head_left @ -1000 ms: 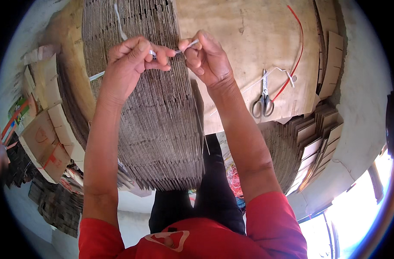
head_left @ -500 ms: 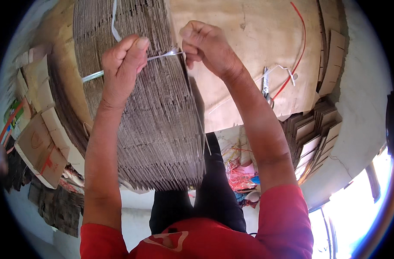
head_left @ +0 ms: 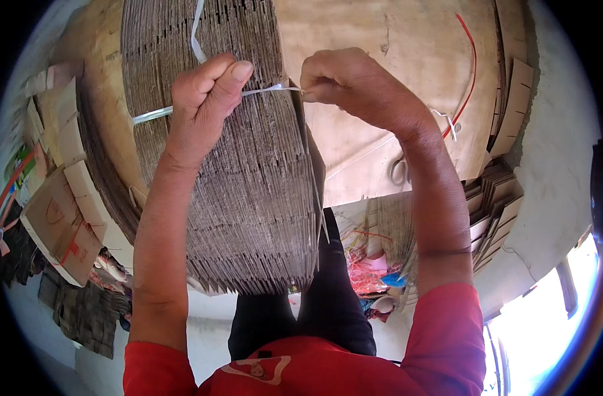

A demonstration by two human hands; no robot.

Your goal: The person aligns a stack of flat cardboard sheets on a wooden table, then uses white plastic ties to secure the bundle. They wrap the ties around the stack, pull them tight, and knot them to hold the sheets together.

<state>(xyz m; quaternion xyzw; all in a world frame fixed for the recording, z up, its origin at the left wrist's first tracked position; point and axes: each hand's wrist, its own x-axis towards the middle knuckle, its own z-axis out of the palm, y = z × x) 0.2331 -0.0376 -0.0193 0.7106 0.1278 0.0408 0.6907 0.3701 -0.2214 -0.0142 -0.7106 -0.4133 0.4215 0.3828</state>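
Observation:
A thick bundle of flat cardboard sheets, packed edge-up, lies on the wooden table. Across its top runs a white plastic strap. My left hand is closed in a fist on this strap, thumb on top, just above the cardboard. At the bundle's right edge my right hand pinches the strap's twisted, narrow end, and the strap is taut between both hands. A loose white tail of strap lies on the far part of the bundle.
Scissors lie partly hidden by my right forearm, near a red strap and a thin white strip. More folded cardboard stands at the right, and cardboard pieces at the left. Red tangled strapping sits below the table.
My right hand has moved right and slightly nearer, its wrist turned over, pulling the strap end. My forearm now covers more of the scissors. The left hand keeps its fist on the strap.

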